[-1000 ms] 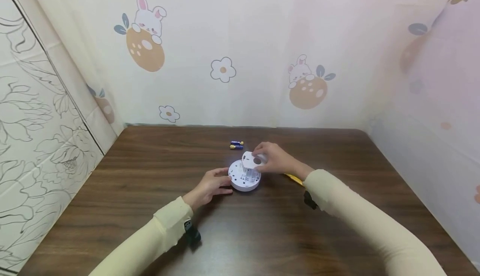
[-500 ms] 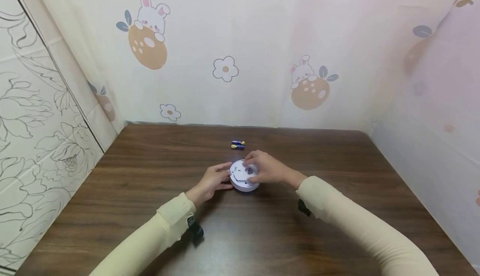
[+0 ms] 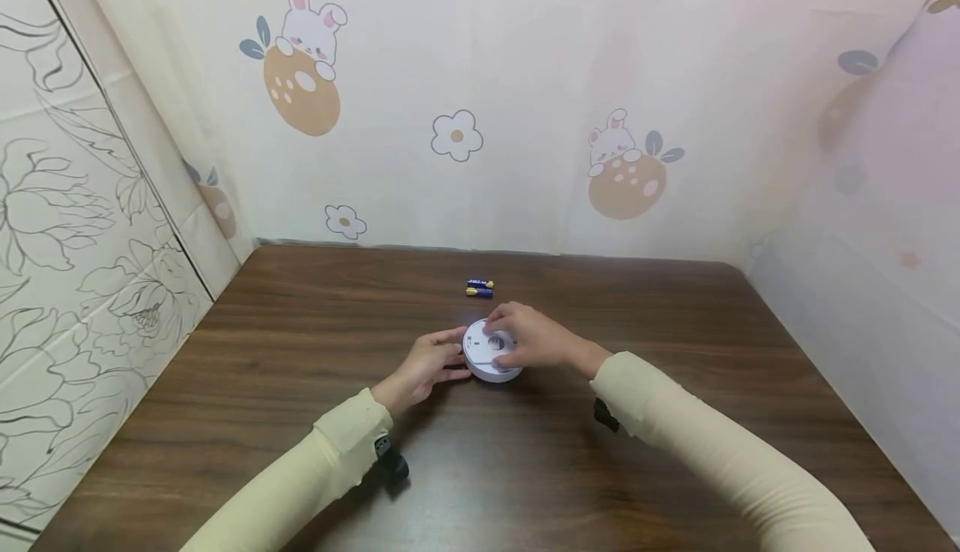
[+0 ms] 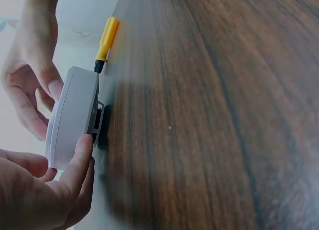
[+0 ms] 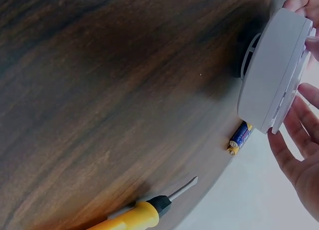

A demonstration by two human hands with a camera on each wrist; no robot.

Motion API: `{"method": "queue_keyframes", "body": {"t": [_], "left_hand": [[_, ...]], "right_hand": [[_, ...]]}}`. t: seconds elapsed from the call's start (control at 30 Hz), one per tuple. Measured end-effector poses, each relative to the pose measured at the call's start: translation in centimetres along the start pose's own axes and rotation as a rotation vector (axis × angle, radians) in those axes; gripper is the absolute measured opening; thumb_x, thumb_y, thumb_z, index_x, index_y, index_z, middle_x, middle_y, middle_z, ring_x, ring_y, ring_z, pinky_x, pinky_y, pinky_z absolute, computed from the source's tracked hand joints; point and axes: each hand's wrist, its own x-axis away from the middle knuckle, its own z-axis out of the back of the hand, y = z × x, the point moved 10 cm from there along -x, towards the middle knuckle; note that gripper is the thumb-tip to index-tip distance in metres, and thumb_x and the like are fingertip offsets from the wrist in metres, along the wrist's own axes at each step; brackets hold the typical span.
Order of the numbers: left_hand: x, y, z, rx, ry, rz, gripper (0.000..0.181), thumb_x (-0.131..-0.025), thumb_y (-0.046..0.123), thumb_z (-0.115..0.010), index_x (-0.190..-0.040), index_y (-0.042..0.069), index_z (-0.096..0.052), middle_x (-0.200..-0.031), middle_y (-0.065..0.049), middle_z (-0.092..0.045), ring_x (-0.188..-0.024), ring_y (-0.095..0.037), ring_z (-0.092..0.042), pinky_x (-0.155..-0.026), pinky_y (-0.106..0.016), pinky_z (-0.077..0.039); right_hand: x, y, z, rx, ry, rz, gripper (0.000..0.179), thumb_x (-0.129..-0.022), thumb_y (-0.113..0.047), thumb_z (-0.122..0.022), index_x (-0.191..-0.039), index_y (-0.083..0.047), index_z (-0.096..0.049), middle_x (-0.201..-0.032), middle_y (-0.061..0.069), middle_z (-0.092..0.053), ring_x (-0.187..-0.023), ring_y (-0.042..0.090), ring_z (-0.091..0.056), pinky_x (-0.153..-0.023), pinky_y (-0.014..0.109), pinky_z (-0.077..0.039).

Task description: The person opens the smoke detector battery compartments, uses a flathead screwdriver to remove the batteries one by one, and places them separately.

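A round white smoke detector (image 3: 493, 375) lies on the table with its back facing up and its slotted dome (image 5: 249, 56) underneath. My left hand (image 3: 422, 368) grips its rim from the left, thumb and fingers along the side wall. A flat white plate (image 3: 477, 350) with a round hole covers the back of the detector. My right hand (image 3: 536, 337) holds this plate from above, fingertips spread over its edges. In the right wrist view, the plate lies close against the detector's back, with a thin gap line along the edge.
Two blue-and-yellow batteries (image 3: 480, 288) lie side by side behind the detector. On the right lies a yellow-handled screwdriver (image 5: 137, 216), hidden behind the right arm in the head view. A patterned curtain (image 3: 525, 185) hangs along the table's back edge.
My right hand has lowered the white plate from a tilted position above the detector onto its back, covering the inside. The left hand has kept its hold on the rim.
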Motion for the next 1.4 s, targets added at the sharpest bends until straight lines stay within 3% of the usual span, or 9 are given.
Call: {"method": "queue_keyframes", "body": {"t": [0.53,0.93,1.17,1.4], "left_hand": [[0.2,0.2,-0.2,0.001,-0.008,-0.003,0.036,-0.09,0.002,-0.042,-0.126,0.002,-0.046,-0.122,-0.02,-0.048,-0.096,-0.028,-0.055,-0.081,-0.043,-0.049],[-0.1,0.3,-0.1,0.015,0.013,-0.043,0.04,-0.084,-0.006,-0.051,-0.123,-0.001,-0.048,-0.125,-0.018,-0.046,-0.086,-0.022,-0.058,-0.078,-0.043,-0.05],[0.0,0.5,0.1,-0.016,0.049,-0.025,0.039,-0.083,-0.005,-0.053,-0.122,0.002,-0.051,-0.124,-0.016,-0.047,-0.087,-0.024,-0.058,-0.076,-0.041,-0.051],[-0.2,0.6,0.1,-0.036,0.045,-0.011,0.039,-0.084,-0.004,-0.053,-0.123,0.002,-0.05,-0.121,-0.019,-0.047,-0.089,-0.026,-0.058,-0.077,-0.04,-0.051]], "right_hand": [[0.0,-0.2,-0.3,-0.003,-0.03,0.03,0.041,-0.073,-0.03,-0.071,-0.108,-0.011,-0.063,-0.114,0.003,-0.052,-0.1,0.015,-0.046,-0.084,0.028,-0.045],[-0.2,-0.6,-0.2,0.051,-0.066,0.032,0.041,-0.073,-0.028,-0.071,-0.11,-0.012,-0.063,-0.115,0.002,-0.053,-0.102,0.014,-0.046,-0.086,0.027,-0.045],[-0.2,-0.5,0.0,0.065,-0.048,0.058,0.042,-0.072,-0.028,-0.072,-0.11,-0.013,-0.063,-0.114,0.002,-0.054,-0.102,0.014,-0.048,-0.087,0.028,-0.045],[-0.1,0.4,0.0,0.025,-0.019,0.052,0.043,-0.074,-0.034,-0.07,-0.112,-0.016,-0.062,-0.115,-0.003,-0.055,-0.101,0.009,-0.046,-0.085,0.024,-0.044]]}}
